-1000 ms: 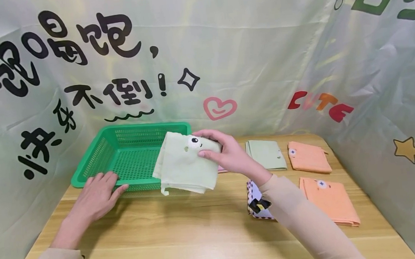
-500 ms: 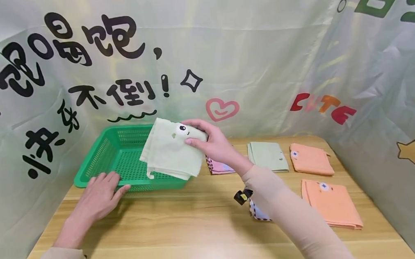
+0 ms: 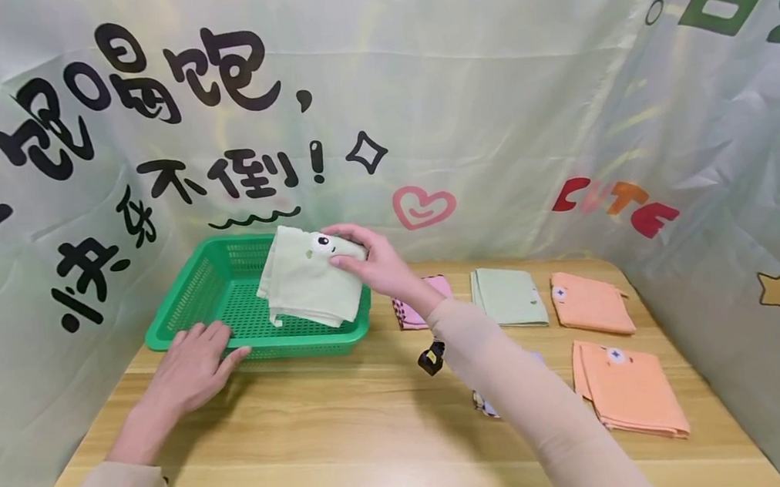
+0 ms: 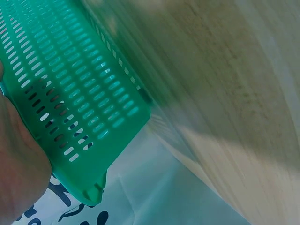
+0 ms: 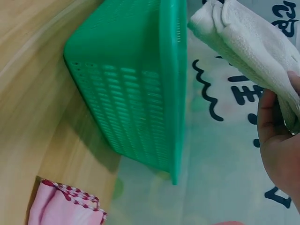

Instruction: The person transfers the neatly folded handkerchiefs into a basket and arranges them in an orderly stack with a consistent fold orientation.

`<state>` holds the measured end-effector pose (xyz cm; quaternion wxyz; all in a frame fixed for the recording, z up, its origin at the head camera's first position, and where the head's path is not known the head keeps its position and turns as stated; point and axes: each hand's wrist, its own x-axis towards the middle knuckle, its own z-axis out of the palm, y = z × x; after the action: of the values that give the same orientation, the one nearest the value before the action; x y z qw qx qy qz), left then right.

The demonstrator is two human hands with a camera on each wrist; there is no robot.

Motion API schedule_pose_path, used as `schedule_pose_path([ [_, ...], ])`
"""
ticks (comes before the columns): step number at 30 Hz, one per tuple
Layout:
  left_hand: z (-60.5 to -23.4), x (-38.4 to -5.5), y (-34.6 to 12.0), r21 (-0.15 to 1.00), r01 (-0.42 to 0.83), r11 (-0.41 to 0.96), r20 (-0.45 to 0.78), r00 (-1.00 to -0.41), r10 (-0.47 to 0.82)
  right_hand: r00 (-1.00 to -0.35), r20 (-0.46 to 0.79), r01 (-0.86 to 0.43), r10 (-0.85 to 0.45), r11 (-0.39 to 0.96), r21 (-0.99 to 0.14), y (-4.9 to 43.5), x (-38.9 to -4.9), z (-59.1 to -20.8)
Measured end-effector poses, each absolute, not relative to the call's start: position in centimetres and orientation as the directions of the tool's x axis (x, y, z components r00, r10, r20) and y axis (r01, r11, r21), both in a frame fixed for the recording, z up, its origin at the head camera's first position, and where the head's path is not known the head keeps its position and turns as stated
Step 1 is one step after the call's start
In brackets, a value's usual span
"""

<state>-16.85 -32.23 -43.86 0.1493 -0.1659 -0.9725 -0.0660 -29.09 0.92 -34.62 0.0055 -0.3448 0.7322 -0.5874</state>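
Observation:
My right hand [image 3: 378, 264] pinches a pale green folded towel [image 3: 307, 289] by its upper right edge, thumb in front and fingers behind. The towel has an embroidered eye and hangs tilted over the right part of a green plastic basket [image 3: 176, 308]. In the right wrist view, the towel's thick terry layers [image 5: 253, 47] show above the basket rim [image 5: 174, 93]. My left hand [image 3: 195, 365] holds the near left of the basket's front rim, its fingers over the edge and its thumb outside. The left wrist view shows the basket's slotted wall [image 4: 75, 84] beside that hand.
Right of the basket lie a pink checked-edge towel [image 3: 413, 315], a light green towel [image 3: 509, 296] and two orange towels [image 3: 590, 303]. A bluish towel [image 3: 486, 405] is mostly hidden under the right forearm. A printed cloth backdrop [image 3: 479, 150] rises behind the wooden table [image 3: 351, 432].
My right hand has carried the pale green towel leftward from the basket's right edge to over the basket, uncovering the pink towel. The left hand stays on the rim.

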Motion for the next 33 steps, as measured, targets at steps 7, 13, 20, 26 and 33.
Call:
schedule_pose_path([
  [7,-43.5,-17.0,-32.0,0.078,0.344,0.936,0.304,-0.902,0.306,-0.777,0.350,-0.467,-0.523,0.107,-0.878,0.0,-30.2,-36.2],
  [13,-43.6,-16.8,-32.0,0.080,0.338,0.938,0.295,-0.907,0.301,-0.775,0.318,-0.455,-0.546,0.134,-0.880,-1.0,-30.7,-37.5],
  [20,-43.7,-16.8,-32.0,0.076,0.341,0.937,0.310,-0.901,0.303,-0.755,0.257,-0.467,-0.603,0.220,-0.857,-1.7,-30.9,-38.2],
  [26,-43.7,-16.8,-32.1,0.076,0.344,0.936,0.312,-0.900,0.306,-0.712,0.228,-0.504,-0.664,0.257,-0.825,-2.1,-31.1,-38.7],
  [33,-43.7,-16.9,-32.1,0.078,0.347,0.935,0.314,-0.898,0.307,-0.672,0.193,-0.572,-0.715,0.336,-0.749,-2.3,-31.5,-39.4],
])
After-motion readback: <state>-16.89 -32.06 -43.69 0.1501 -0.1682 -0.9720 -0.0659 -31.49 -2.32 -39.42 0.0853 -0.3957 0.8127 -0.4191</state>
